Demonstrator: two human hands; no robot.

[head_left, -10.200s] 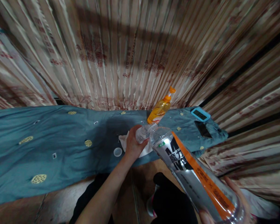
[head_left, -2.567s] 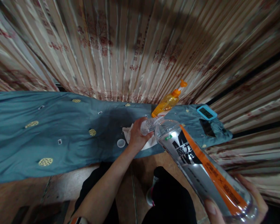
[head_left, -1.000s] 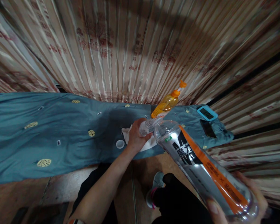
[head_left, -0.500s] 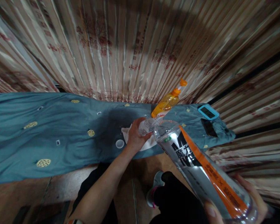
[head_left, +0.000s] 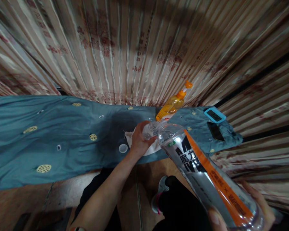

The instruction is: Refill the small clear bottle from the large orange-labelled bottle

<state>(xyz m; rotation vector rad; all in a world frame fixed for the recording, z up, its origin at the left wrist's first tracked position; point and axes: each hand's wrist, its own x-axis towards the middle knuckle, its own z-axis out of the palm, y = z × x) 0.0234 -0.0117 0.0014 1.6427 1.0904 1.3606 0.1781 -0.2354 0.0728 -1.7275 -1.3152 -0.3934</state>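
Note:
My right hand (head_left: 262, 203) is wrapped round the base of a large clear plastic bottle (head_left: 202, 173) with a silver and orange label. The bottle is tilted, its neck end pointing up and left. My left hand (head_left: 139, 142) is closed round a small clear container (head_left: 149, 130), right at the large bottle's neck end; I cannot tell whether they touch. Whether liquid runs between them does not show. Under my left hand lies a white cloth or tissue (head_left: 153, 149). A small round translucent cap or lid (head_left: 123, 148) rests just left of it.
Behind the hands, a pump bottle of orange liquid (head_left: 172, 106) stands on the teal pineapple-print cloth (head_left: 69, 128). A blue-framed digital clock or timer (head_left: 214, 115) and a dark phone (head_left: 215, 131) lie at the right end. Pleated curtains (head_left: 125, 54) hang behind and at the right.
Hardly anything differs. The large bottle, still tilted in my right hand, has shifted very slightly left in view. My left hand keeps its hold on the small container.

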